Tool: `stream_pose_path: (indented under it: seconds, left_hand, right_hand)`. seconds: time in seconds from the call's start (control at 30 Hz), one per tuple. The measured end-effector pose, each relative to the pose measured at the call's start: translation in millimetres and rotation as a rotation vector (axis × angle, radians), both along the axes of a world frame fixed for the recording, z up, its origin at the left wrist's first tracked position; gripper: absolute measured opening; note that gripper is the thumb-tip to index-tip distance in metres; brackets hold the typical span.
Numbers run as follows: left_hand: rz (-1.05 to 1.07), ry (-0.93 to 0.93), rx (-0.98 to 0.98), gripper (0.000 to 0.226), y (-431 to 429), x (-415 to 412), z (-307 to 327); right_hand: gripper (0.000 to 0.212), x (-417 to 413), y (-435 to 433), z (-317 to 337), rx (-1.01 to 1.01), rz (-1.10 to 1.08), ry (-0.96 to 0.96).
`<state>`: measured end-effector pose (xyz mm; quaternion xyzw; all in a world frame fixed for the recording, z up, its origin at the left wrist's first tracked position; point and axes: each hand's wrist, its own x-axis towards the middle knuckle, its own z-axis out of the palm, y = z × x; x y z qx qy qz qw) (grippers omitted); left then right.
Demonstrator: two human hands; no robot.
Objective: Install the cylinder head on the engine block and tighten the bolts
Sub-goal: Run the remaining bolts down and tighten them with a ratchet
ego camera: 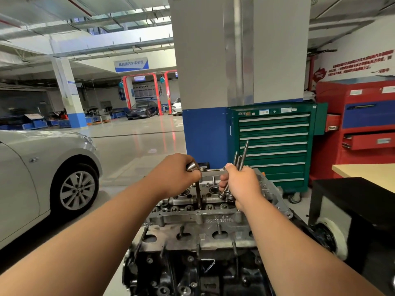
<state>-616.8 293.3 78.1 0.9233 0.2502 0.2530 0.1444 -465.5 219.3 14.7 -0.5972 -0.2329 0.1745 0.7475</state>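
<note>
The grey cylinder head [198, 216] sits on top of the dark engine block [188, 272] in the lower middle of the view. My left hand [175, 174] grips the head end of a long bolt [198, 195] that stands upright, its shank reaching down into the cylinder head. My right hand [241, 184] holds a bundle of several long bolts [240, 159]; their threaded ends stick up past my fingers and their heads hang below my palm. Both hands hover over the far half of the head.
A silver car [42, 171] stands close on the left. Behind the engine are a blue and grey pillar [205, 133], a green tool cabinet [275, 146] and a red tool cabinet [363, 124]. A black table [352, 193] and a pale worktop [367, 171] flank the right.
</note>
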Motion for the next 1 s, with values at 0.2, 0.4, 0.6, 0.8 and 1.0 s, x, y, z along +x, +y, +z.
stream_pose_path:
  seconds: [0.2,0.4,0.6,0.8,1.0]
  left_hand:
    - [0.013,0.04,-0.048,0.014,2.2,-0.7,2.9]
    - [0.05,0.114,0.016,0.022,-3.8,5.6,-13.1]
    - [0.085,0.287,0.063,0.017,-2.0,11.7,-28.9]
    - [0.052,0.11,-0.101,0.024,-10.4,25.4,-36.9]
    - [0.03,0.111,-0.087,0.028,-20.4,43.2,-46.7]
  right_hand:
    - [0.015,-0.4,0.5,1.2,0.003,0.002,0.007]
    - [0.013,0.8,1.1,0.0,-0.01,0.002,-0.006]
    - [0.012,2.5,1.9,-1.9,-0.011,0.013,-0.005]
    - [0.018,5.4,3.3,-1.8,0.042,0.037,0.096]
    - [0.025,9.1,0.0,0.7,0.118,0.093,0.255]
